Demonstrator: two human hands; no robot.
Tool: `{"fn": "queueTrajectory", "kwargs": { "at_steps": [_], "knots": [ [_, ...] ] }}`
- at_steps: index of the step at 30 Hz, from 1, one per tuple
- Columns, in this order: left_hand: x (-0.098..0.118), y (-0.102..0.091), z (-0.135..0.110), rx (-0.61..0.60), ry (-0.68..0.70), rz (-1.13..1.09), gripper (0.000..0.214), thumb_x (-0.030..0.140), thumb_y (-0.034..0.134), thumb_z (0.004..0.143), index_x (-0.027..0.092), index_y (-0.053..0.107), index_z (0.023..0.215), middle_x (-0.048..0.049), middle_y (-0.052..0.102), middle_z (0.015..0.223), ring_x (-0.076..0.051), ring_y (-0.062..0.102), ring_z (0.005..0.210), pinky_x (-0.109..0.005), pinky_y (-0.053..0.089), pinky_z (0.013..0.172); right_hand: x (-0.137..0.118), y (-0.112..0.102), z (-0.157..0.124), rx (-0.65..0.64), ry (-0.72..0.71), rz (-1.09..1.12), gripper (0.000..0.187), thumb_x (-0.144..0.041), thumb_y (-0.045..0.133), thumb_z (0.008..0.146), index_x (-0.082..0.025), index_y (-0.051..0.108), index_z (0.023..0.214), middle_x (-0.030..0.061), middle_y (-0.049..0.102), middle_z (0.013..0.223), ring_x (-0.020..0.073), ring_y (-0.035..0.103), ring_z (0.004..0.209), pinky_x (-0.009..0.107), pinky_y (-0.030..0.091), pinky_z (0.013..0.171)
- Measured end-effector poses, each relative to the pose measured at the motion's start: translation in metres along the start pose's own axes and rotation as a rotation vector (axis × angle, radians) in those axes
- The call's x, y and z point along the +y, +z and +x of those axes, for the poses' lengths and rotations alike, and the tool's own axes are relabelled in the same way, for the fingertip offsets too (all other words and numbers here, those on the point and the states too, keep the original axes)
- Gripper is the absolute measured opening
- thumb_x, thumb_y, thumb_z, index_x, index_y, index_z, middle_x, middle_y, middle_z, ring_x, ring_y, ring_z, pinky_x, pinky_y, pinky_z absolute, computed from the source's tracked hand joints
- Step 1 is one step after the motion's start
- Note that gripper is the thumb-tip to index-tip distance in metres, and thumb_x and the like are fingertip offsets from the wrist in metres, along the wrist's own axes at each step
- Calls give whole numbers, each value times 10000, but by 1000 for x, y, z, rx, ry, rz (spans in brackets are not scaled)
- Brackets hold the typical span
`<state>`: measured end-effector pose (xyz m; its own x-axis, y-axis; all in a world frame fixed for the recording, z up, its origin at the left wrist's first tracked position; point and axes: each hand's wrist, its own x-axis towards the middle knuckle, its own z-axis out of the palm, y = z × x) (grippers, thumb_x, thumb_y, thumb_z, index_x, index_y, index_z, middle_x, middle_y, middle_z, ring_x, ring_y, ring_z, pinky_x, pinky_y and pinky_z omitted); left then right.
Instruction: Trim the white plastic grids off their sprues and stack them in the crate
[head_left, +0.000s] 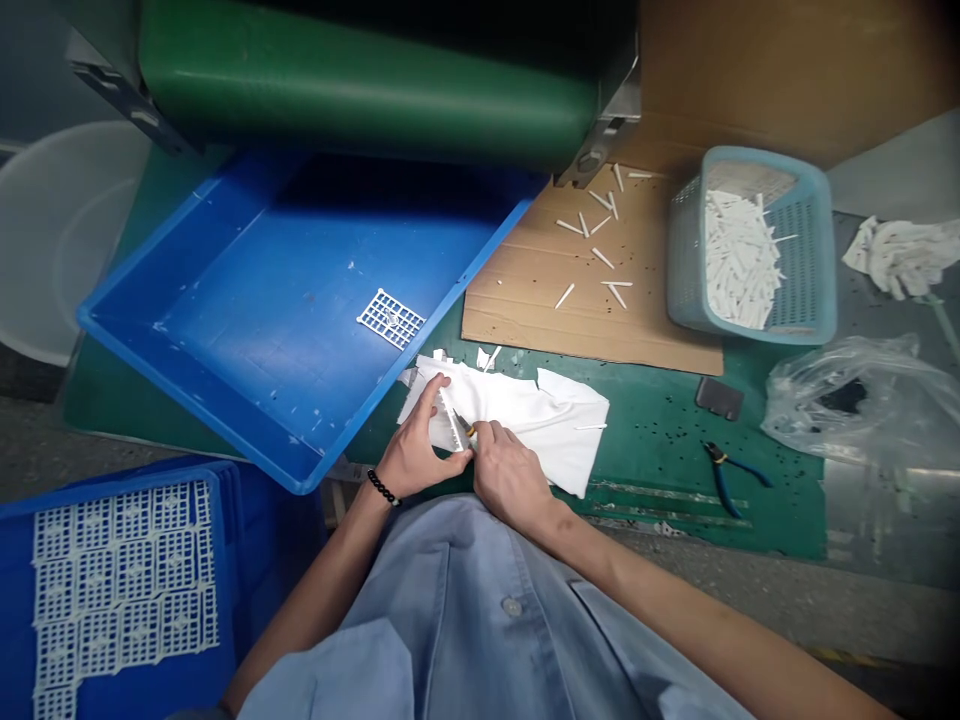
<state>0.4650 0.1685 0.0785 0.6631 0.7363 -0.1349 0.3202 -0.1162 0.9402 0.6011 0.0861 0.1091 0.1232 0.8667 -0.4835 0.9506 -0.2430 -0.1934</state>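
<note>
A white toothed plastic strip (452,425) sits gripped in the left hand (414,450), curled round it — just above a white cloth (555,425) near the front edge of the green mat (660,440) — while the right hand (510,478) closes on a small yellow-handled tool (470,431) against the strip.

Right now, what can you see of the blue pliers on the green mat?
The pliers have a small dark metal head and two long, glossy blue handles, which look plastic-covered and spread apart in a V. They lie on the green mat, with tiny black specks scattered nearby. No hand is touching them.
</note>
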Motion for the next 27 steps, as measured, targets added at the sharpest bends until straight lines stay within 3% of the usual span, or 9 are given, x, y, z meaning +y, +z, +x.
{"fn": "queueTrajectory", "kwargs": {
  "at_steps": [7, 12, 15, 19, 22, 27],
  "knots": [
    [-3, -3, 0, -43, 14, -16, 1029, 127, 660, 639, 220, 86, 1488, -116, 304, 1498, -278, 335, 1361, -404, 391, 1082, 7, 25, 4, 106, -23, 74, 174, -186, 418, 916, -159, 520, 1054, 98, 576, 1008, 235, 513, 973, 292, 422, 725],
    [-3, -15, -10, -67, 29, 77, 1036, 155, 622, 714, 248, -50, 1497, -117, 130, 1565, -292, 231, 1411, -404, 410, 1058, 17, -2, 0, -1, 22, 339, 257, -236, 402, 937, -138, 489, 1157, 127, 601, 1087, 242, 561, 1003, 312, 428, 799],
    [1, -13, -22, 126, 11, 259, 959, 254, 656, 749, 214, 53, 1493, -159, 197, 1532, -305, 272, 1389, -424, 416, 1044, 28, -25, -9, -45, 69, 618, 293, -298, 436, 921, -186, 462, 1191, 92, 627, 1062, 234, 595, 957, 323, 439, 801],
    [10, 3, -31, 471, -38, 522, 597, 346, 655, 782, 169, 413, 1297, -169, 444, 1272, -300, 455, 1218, -452, 429, 994, 41, -37, -20, 71, 61, 1009, 285, -428, 498, 881, -218, 495, 1074, 40, 636, 972, 217, 605, 915, 335, 450, 826],
    [12, 13, -33, 534, -66, 652, 458, 378, 656, 778, 146, 506, 1144, -159, 457, 1155, -311, 482, 1134, -465, 433, 959, 44, -33, -27, 113, 65, 1217, 343, -485, 551, 837, -204, 500, 1026, 42, 623, 944, 214, 610, 888, 351, 462, 831],
    [4, 16, -39, 580, -52, 744, 332, 328, 582, 836, 133, 539, 1101, -186, 426, 1232, -328, 431, 1171, -485, 392, 982, 50, -20, -41, 83, 68, 1213, 351, -501, 550, 835, -209, 491, 1019, 42, 618, 940, 206, 598, 876, 368, 459, 844]
  ]
}}
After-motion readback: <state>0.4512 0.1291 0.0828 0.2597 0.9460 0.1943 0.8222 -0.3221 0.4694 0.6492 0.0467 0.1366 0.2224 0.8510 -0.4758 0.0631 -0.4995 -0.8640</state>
